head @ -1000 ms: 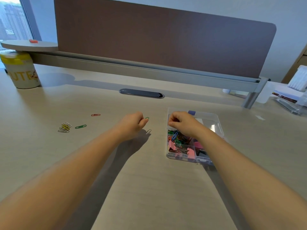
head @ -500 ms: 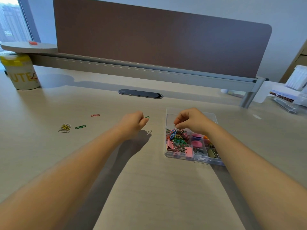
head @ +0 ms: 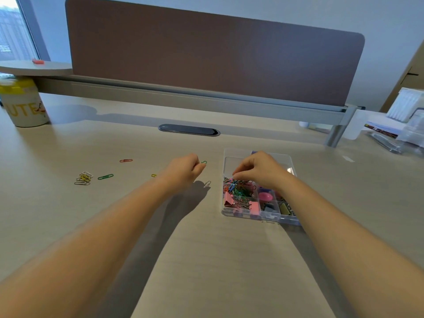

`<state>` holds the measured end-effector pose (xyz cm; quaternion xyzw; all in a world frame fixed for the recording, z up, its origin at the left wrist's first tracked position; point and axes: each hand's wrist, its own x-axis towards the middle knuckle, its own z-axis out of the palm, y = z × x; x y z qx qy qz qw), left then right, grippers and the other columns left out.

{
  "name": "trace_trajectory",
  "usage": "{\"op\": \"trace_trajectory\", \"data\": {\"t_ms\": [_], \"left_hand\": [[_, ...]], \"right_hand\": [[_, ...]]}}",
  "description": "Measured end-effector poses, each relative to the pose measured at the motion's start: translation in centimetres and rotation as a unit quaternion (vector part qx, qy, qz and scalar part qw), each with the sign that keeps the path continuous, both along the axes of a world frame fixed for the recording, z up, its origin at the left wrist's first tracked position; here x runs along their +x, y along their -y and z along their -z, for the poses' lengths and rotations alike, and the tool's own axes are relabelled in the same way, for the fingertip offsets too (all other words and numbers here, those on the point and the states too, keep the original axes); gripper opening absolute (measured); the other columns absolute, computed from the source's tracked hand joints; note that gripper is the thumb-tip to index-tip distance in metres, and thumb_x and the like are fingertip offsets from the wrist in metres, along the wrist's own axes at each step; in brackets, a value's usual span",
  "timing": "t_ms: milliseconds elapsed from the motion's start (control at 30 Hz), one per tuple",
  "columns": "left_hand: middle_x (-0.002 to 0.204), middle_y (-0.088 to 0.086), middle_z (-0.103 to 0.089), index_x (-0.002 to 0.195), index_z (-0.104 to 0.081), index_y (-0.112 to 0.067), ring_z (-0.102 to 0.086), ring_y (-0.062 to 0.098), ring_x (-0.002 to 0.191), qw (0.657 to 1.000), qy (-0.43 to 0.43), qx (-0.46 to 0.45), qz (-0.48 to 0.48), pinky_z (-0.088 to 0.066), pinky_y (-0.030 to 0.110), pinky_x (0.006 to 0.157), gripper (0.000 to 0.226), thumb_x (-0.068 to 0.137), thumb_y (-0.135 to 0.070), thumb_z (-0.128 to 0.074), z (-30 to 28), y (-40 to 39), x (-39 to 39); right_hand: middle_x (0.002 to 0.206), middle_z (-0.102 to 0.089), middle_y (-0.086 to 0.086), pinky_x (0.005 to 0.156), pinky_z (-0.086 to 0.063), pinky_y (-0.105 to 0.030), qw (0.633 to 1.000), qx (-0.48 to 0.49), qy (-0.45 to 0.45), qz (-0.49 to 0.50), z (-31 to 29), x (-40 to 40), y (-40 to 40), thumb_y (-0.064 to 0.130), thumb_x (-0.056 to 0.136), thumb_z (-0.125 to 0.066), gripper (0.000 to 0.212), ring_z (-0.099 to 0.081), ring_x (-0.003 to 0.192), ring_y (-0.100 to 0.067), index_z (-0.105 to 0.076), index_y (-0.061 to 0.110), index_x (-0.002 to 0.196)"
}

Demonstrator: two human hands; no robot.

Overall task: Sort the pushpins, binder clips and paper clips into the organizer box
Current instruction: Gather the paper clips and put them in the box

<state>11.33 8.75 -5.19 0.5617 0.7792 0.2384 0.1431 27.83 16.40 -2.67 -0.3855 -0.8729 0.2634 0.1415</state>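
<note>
Over on the left, loose coloured wire paper clips (head: 91, 177) still wait on the pale desk (head: 68, 214). Left hand (head: 183, 171) keeps pinching a green clip (head: 204, 162), while right hand (head: 259, 171) has slid back over the clear plastic organizer box (head: 259, 216), fingertips bunched above the clip pile; can't tell if it's dropped one.

The white container (head: 24, 104) with a yellow lid at the far left edge of the desk (head: 114, 138) carries yellow letters reading "UTE"; the start of the word is cut off. A dark strip on the packaging (head: 382, 131) at the far right edge shows small print, too blurred to read.
</note>
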Motion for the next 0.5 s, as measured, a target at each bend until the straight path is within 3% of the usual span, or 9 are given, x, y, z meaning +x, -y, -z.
{"op": "trace_trajectory", "data": {"t_ms": [100,167,333,500], "left_hand": [[0.064,-0.002,-0.039,0.077,-0.041,-0.012,-0.040,0.019,0.066,1.000,-0.006,0.001,0.004,-0.034,0.030,0.065,0.028,0.100,-0.027,-0.035,-0.1,0.1,0.2],[0.064,-0.002,-0.039,0.083,-0.042,-0.009,-0.038,0.015,0.060,1.000,-0.008,0.000,0.006,-0.032,0.027,0.058,0.025,0.100,-0.027,-0.035,-0.2,0.2,0.3],[0.063,-0.003,-0.038,0.063,-0.031,-0.021,-0.036,0.014,0.059,1.000,-0.021,-0.001,0.012,-0.030,0.027,0.055,0.037,0.100,-0.027,-0.034,-0.3,0.0,0.5],[0.063,-0.003,-0.038,0.062,-0.030,-0.022,-0.037,0.015,0.060,1.000,-0.023,0.004,0.020,-0.029,0.027,0.054,0.038,0.100,-0.026,-0.034,-0.3,-0.3,0.8]], "right_hand": [[0.102,-0.072,-0.015,0.076,-0.050,-0.027,0.999,0.001,0.045,-0.006,0.4,-0.1,0.3,0.011,0.082,-0.065,0.018,-0.058,0.082,-0.015,-0.072,0.002,0.096],[0.102,-0.071,-0.016,0.083,-0.050,-0.032,0.998,-0.001,0.064,-0.006,0.5,0.0,0.3,0.007,0.082,-0.065,0.017,-0.058,0.083,-0.016,-0.072,0.001,0.096],[0.102,-0.071,-0.018,0.081,-0.048,-0.031,0.998,-0.002,0.055,0.006,0.1,0.7,-0.1,0.005,0.080,-0.066,0.016,-0.057,0.081,-0.016,-0.071,-0.001,0.095],[0.117,-0.067,-0.013,0.091,-0.043,-0.027,0.998,0.039,0.033,0.039,0.0,0.9,-0.5,0.008,0.087,-0.059,0.026,-0.060,0.106,-0.021,-0.066,0.003,0.111]]}}
